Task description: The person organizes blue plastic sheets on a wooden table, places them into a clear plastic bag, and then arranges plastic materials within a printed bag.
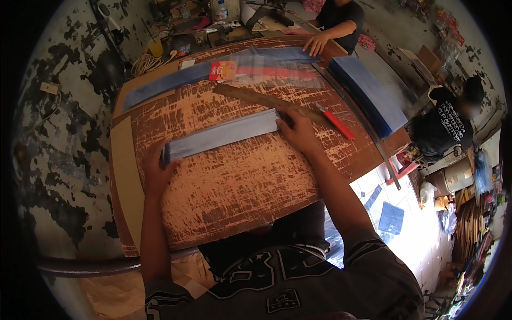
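A long, narrow stack of translucent grey-blue plastic strips (221, 136) lies slantwise on the scored brown table (234, 186). My left hand (156, 169) is closed on its left end, thumb at the near edge and fingers at the far side. At the other end my right hand (296, 129) grips the stack, its fingertips partly hidden behind the corner. Just beyond my right hand rests a flat wooden strip (256, 98). To its right is a red-handled cutter knife (338, 124).
Along the right edge lie a long metal ruler (368, 134) and a thick stack of blue plastic sheets (368, 96). Clear plastic (298, 74) and an orange packet (222, 70) lie at the far side. A co-worker's hand (318, 42) touches the sheets there. Another person (445, 120) sits right.
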{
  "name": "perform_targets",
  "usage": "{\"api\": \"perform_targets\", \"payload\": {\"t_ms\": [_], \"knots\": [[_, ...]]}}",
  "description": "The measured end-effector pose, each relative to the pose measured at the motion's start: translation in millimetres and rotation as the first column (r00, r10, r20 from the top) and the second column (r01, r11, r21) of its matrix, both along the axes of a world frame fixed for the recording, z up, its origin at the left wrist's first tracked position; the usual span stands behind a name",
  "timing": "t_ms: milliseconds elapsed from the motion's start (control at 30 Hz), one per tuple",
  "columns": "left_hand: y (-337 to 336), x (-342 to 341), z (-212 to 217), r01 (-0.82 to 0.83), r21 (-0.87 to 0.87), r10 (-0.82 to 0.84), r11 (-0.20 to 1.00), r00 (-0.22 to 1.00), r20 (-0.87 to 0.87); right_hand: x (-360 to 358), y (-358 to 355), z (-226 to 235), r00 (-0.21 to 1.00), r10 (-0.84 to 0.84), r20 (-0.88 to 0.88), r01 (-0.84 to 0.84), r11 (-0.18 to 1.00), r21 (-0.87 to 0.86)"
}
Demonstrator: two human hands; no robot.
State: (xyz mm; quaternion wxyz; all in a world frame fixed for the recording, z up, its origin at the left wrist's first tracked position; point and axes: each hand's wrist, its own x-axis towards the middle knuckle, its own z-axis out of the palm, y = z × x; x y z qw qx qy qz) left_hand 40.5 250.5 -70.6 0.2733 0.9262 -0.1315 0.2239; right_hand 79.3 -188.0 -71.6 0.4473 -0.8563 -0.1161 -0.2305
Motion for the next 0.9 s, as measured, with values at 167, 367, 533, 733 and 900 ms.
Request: {"api": "perform_targets", "payload": {"t_ms": [167,367,533,733,900], "knots": [[-5.3,-1.2,3.9,-0.026,0.01,0.026,1.0,0.999,-0.048,0.0,-1.3,0.3,1.0,0.008,-0.002,-0.008,1.0,-0.021],[-3.5,-3.2,9.6,0.031,-0.01,-0.031,0.999,0.999,0.015,-3.6,2.5,1.5,1.0,-0.01,-0.015,0.01,1.0,-0.02],[-7.1,-1.8,8.9,0.04,-0.072,-0.04,0.997,0.999,0.006,-3.7,1.8,2.0,1.0,0.001,0.027,0.0,0.999,-0.041],[0.8,-0.8,3.9,0.022,-0.002,-0.021,1.0,0.999,0.05,-8.3,13.8,10.1,0.989,-0.026,0.147,0.053,0.982,-0.181],[4.1,0.8,-1.8,0.002,-0.033,-0.002,0.999,1.0,0.003,-4.4,25.9,19.6,0.96,0.057,0.274,0.047,0.932,-0.359]]}}
